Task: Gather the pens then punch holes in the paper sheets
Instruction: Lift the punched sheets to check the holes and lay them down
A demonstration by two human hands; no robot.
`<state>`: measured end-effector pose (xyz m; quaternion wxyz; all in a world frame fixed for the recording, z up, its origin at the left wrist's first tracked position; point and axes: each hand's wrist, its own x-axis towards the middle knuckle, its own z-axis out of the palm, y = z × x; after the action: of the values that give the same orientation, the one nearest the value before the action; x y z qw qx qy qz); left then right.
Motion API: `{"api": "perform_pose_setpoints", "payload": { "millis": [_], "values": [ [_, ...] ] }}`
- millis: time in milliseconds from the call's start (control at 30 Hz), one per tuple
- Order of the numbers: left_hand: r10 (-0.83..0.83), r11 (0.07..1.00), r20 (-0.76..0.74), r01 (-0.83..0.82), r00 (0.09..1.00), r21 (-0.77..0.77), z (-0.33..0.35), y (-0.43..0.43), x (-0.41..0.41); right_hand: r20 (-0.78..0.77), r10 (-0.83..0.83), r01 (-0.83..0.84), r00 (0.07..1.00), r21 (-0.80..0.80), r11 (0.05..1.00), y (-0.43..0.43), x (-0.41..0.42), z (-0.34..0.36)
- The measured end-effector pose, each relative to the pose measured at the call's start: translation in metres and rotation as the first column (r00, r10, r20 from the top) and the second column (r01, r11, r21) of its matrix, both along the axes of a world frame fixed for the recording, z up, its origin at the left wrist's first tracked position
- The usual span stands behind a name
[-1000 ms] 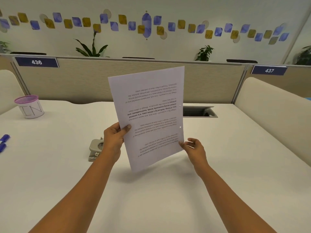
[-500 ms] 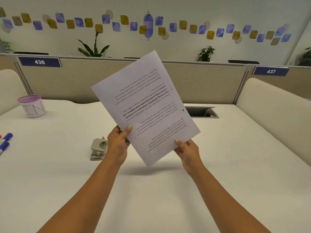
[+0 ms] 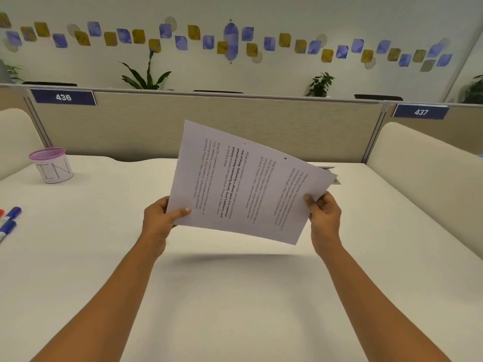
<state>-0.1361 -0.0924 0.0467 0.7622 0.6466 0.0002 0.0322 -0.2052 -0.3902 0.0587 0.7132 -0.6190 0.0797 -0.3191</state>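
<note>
I hold a stack of printed paper sheets (image 3: 243,184) in the air above the white desk (image 3: 235,296), turned sideways. Two punched holes show near its far edge. My left hand (image 3: 162,218) pinches the near left corner, thumb on top. My right hand (image 3: 324,212) grips the right end. Blue marker pens (image 3: 10,218) lie at the desk's left edge, with a bit of red beside them. The hole punch is hidden from view.
A white cup with a pink mesh rim (image 3: 52,165) stands at the back left. A beige partition (image 3: 209,126) with signs 436 and 437 closes the far side. A cable slot (image 3: 334,178) peeks out behind the paper. Cream chair backs flank both sides.
The sheets have swung clockwise from upright to sideways and lower. My right hand moved out to the right end. The hole punch, seen before, is now covered.
</note>
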Motion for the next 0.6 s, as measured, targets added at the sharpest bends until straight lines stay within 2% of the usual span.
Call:
{"api": "perform_pose_setpoints", "payload": {
  "millis": [67, 233, 367, 600],
  "values": [
    [0.005, 0.998, 0.006, -0.005, 1.0, 0.065, 0.0, 0.001, 0.0, 0.007, -0.015, 0.015, 1.0, -0.032, 0.999, 0.0, -0.001, 0.001],
    [-0.004, 0.997, -0.044, 0.007, 0.999, 0.072, -0.006, -0.001, -0.003, -0.099, -0.042, 0.029, 0.994, -0.13, 0.991, 0.0, -0.004, -0.013],
    [-0.034, 0.998, -0.04, 0.036, 0.999, 0.053, -0.007, -0.005, -0.01, -0.176, -0.032, 0.006, 0.984, -0.148, 0.989, 0.003, -0.007, -0.022],
    [-0.034, 0.998, -0.007, 0.034, 0.999, 0.058, 0.001, -0.01, -0.012, -0.188, -0.039, 0.013, 0.981, -0.137, 0.991, 0.002, -0.003, -0.019]
  ]
}}
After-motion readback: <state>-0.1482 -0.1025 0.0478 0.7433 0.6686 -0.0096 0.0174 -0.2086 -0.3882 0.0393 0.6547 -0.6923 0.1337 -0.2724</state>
